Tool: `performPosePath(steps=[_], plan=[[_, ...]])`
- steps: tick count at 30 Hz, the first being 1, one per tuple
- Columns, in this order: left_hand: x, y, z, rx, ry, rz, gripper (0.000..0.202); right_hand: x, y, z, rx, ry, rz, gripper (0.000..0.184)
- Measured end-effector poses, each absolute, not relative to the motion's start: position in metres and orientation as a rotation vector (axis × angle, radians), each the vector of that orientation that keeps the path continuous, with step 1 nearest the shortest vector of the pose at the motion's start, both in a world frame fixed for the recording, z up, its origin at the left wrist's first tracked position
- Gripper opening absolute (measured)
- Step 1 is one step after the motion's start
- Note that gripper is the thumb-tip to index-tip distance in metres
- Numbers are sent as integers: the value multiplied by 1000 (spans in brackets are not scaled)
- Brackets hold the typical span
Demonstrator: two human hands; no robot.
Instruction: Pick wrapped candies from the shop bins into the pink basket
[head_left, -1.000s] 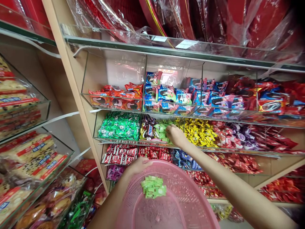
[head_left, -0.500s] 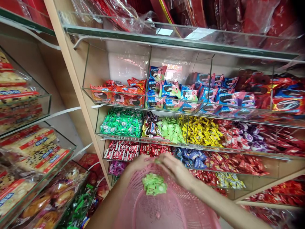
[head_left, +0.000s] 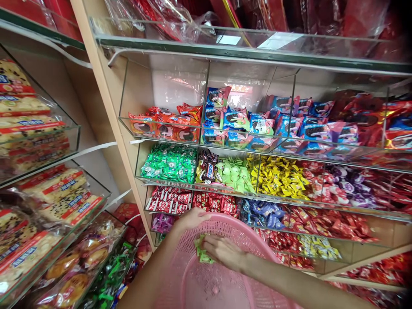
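My left hand [head_left: 189, 219] grips the far rim of a pink mesh basket [head_left: 254, 244] held in front of the sweet shelves. My right hand [head_left: 222, 251] lies inside the basket, palm down, fingers resting on a small pile of light green wrapped candies [head_left: 202, 254]. Whether the fingers hold any candy is hidden under the hand. Directly above, a glass bin holds more of the same light green candies [head_left: 234, 176] beside dark chocolate bars [head_left: 207, 167].
Glass bins hold dark green sweets [head_left: 169, 163], yellow sweets [head_left: 281, 176], red wafer packs [head_left: 169, 201], blue sweets [head_left: 262, 212] and biscuit packs [head_left: 225, 122]. At left, slanted glass cases [head_left: 77, 133] hold wrapped cakes. Red goods in plastic sit on top.
My right hand left the light green candy bin, came down over the basket rim and now rests on the candy pile inside. The view shifted slightly left.
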State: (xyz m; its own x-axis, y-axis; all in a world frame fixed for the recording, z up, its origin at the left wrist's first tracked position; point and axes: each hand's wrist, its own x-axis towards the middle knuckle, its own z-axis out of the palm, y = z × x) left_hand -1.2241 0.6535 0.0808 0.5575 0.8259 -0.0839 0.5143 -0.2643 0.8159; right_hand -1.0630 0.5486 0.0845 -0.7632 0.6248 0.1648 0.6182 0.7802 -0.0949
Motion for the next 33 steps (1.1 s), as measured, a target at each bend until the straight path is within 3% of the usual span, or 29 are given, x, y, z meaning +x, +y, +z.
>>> performPosePath(steps=[10, 16, 22, 33], plan=[[-1221, 651, 84, 1945, 1083, 448, 48, -1060, 548, 67, -1051, -2824, -170, 15], [-1219, 654, 81, 1995, 1109, 405, 50, -1059, 547, 60, -1092, -2802, 3, 13], [-1218, 655, 77, 2013, 1107, 407, 51, -1055, 547, 59, -1134, -2734, 240, 25], [-1218, 657, 76, 1998, 1104, 420, 52, -1052, 551, 59, -1259, -2658, 284, 35]])
